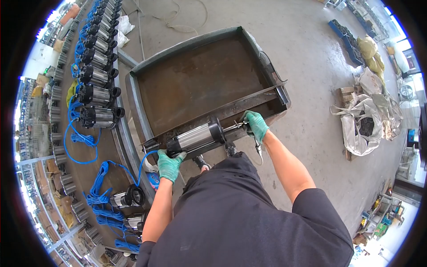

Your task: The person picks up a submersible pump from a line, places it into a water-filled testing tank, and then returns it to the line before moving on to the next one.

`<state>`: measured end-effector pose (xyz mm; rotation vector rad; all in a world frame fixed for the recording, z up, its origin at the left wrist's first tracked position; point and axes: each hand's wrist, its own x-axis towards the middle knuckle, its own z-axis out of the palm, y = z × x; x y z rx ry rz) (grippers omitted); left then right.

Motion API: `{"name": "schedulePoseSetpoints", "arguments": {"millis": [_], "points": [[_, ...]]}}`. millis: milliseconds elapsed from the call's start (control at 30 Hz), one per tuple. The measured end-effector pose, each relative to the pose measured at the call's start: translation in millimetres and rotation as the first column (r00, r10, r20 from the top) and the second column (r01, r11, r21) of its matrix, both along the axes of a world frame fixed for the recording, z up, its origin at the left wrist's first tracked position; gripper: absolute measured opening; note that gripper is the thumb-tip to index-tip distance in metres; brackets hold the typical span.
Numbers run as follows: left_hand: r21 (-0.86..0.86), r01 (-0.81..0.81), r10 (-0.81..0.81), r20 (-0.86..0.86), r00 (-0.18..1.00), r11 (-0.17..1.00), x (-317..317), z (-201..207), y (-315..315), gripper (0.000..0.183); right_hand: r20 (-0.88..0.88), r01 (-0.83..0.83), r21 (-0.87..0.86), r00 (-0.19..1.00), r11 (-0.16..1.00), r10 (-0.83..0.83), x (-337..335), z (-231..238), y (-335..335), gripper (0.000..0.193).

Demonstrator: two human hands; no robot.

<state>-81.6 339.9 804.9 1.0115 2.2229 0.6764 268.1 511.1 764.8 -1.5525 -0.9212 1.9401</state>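
A submersible pump [194, 137] with a ribbed silver body and black ends lies sideways along the near edge of a metal trough [142, 111]. My left hand [169, 165], in a green glove, grips the black end on the left, where a blue cable [144, 162] comes out. My right hand [255, 124], also gloved in green, is closed round a metal fitting [235, 126] with a hose [258, 149] hanging below it. The fitting's thin front part reaches the pump's right black end. My fingers hide much of the fitting.
Several similar pumps [97, 95] stand in a row on the long bench at left, with blue cable coils [98, 196] nearer me. White sacks [362, 127] sit on the floor at right. A blue crate [347, 42] lies farther back, and a loose hose [180, 26] crosses the floor.
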Motion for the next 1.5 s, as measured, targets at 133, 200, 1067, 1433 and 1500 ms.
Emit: {"name": "schedulePoseSetpoints", "arguments": {"millis": [133,200,1067,1433,1500], "points": [[-0.059,0.021,-0.024,-0.039,0.999,0.998,0,9,5,0.07,0.018,0.011,-0.036,1.0,0.999,-0.011,-4,-3,1,0.022],[-0.054,0.028,-0.031,-0.058,0.998,0.998,-3,4,2,0.072,0.03,0.02,-0.064,0.999,0.998,-0.018,-6,-1,1,0.022],[0.057,-0.024,0.019,0.081,0.997,0.998,3,-9,-7,0.068,0.969,-0.523,0.1,0.245,0.846,0.036,127,22,82,0.035],[0.139,0.047,-0.007,-0.272,0.962,0.989,-24,-9,-15,0.06,0.999,-0.574,-0.028,0.017,0.819,0.046,126,-12,141,0.035],[0.234,-0.073,0.108,-0.137,0.985,0.969,-52,-9,-20,0.045,0.991,-0.576,0.124,0.027,0.808,-0.133,102,10,126,0.034]]}}
